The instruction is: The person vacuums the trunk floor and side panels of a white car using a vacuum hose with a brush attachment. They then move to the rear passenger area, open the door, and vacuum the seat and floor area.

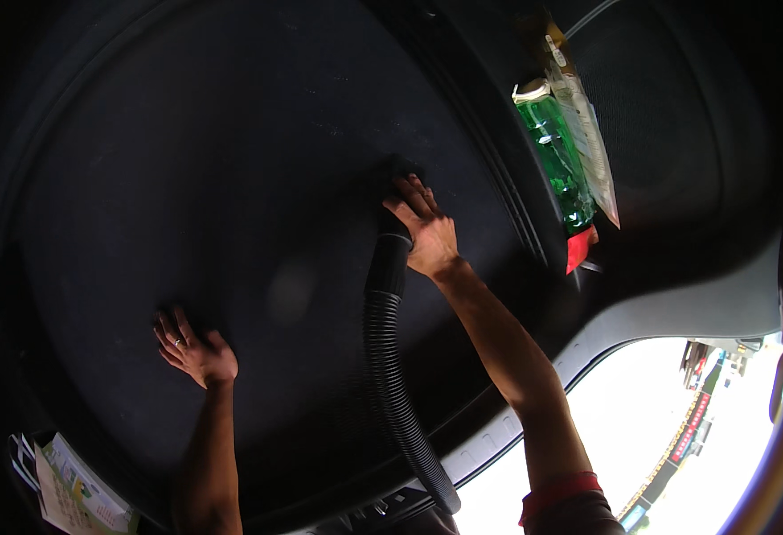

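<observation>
My right hand (433, 241) grips the dark end of a vacuum cleaner hose, with its fingers stretched forward over the nozzle. The nozzle rests against the dark carpeted floor (244, 174) of what looks like a car boot, and its tip is lost in shadow. From the cuff (387, 264), the black corrugated hose (386, 361) curves down over the boot's edge. To the left, my left hand (201, 354) lies on the carpet with fingers spread and holds nothing. A ring is on one finger. Pale specks are scattered on the carpet ahead of the nozzle.
Along the right side wall stand a green transparent bottle (558, 157) and a flat plastic packet (588, 134). Printed papers (84, 485) sit in a recess at the lower left. The grey boot sill (481, 458) borders the bright outdoors at the lower right.
</observation>
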`<action>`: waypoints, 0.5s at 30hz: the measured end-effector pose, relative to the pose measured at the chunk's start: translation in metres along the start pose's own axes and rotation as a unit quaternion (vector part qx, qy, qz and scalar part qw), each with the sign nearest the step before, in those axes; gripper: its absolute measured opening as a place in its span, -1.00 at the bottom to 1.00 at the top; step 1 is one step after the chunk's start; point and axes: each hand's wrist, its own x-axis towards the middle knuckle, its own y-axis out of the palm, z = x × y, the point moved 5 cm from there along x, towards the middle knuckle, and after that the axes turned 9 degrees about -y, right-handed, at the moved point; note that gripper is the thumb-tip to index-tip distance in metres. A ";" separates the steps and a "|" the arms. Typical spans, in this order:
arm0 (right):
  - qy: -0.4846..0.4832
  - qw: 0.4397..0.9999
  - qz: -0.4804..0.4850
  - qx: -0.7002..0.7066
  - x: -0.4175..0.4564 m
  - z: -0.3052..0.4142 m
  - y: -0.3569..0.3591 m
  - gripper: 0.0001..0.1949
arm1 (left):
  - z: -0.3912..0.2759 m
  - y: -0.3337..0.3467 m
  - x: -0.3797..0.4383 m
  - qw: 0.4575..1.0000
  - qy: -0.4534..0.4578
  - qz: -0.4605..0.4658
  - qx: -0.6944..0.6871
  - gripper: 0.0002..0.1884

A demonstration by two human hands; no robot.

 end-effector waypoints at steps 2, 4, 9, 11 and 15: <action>0.018 1.000 -0.003 -0.025 0.022 -0.023 -0.005 -0.53 | -0.004 0.001 0.001 1.000 -0.002 0.024 -0.014 -0.25; 0.040 0.999 -0.017 -0.013 0.052 -0.043 -0.010 -0.53 | -0.007 -0.001 0.001 0.999 0.001 0.035 -0.013 -0.24; 0.050 0.998 -0.046 -0.001 0.062 -0.029 0.001 -0.46 | -0.006 0.002 -0.001 0.999 0.007 0.033 -0.014 -0.24; 0.022 0.999 -0.040 0.009 0.047 -0.005 0.010 -0.45 | -0.008 -0.001 0.001 0.999 0.007 0.035 -0.019 -0.24; -0.026 0.999 -0.017 0.034 0.015 0.043 0.022 -0.47 | -0.001 0.001 0.001 1.000 0.001 0.011 -0.012 -0.29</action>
